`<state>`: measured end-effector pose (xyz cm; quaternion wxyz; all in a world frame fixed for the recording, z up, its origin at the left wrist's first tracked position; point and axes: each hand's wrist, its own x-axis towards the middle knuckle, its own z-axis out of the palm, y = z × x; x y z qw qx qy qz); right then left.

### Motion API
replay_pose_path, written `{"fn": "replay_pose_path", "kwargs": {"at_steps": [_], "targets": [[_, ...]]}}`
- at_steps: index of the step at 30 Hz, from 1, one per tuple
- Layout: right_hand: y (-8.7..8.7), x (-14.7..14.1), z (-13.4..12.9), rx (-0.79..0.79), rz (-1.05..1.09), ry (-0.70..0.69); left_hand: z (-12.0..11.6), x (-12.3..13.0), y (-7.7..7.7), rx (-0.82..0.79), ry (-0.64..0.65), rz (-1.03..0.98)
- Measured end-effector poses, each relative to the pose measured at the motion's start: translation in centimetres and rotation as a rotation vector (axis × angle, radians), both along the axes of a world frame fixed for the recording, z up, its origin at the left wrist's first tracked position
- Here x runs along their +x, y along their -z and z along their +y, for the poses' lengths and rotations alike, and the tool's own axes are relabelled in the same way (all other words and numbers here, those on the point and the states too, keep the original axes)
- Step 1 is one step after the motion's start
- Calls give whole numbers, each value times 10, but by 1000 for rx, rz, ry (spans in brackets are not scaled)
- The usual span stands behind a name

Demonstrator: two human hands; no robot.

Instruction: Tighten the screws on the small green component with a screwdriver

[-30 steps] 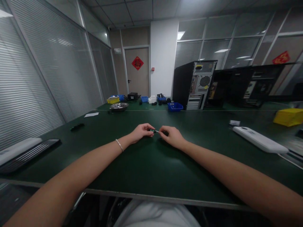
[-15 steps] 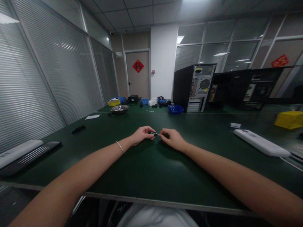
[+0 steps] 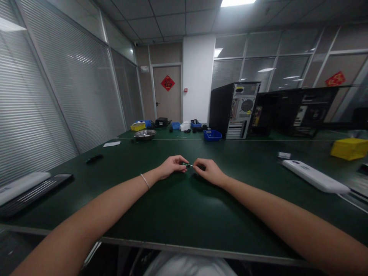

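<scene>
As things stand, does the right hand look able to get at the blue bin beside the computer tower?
Probably yes, with a forward stretch: only green tabletop shows between the right hand and the blue bin beside the computer tower. The hand holds a thin tool, though, so it isn't free.

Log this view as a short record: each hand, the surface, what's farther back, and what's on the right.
Left hand: pinches a small green piece
Right hand: holds a thin shaft pointing at it; contact too small to tell
Surface: dark green table
Farther back: metal bowl, upright computer tower
Right side: white device, yellow bin
</scene>
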<state>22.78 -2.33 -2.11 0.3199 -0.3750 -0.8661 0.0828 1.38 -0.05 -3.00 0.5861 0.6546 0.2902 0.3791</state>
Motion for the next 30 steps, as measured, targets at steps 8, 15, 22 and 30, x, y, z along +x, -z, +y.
{"fn": "replay_pose_path", "kwargs": {"at_steps": [8,15,22,30], "targets": [[0,0,-1,-3,10,-2,-2,0,-1,1,0,-4],[-1,1,-2,-20,46,-21,-4,1,-4,-10,-10,-2],[-3,0,-2,-26,52,-36,-4,0,-3,-1,9,-8],[-1,-1,-2,-41,84,-57,-3,0,-2,-11,-1,-33]]}}
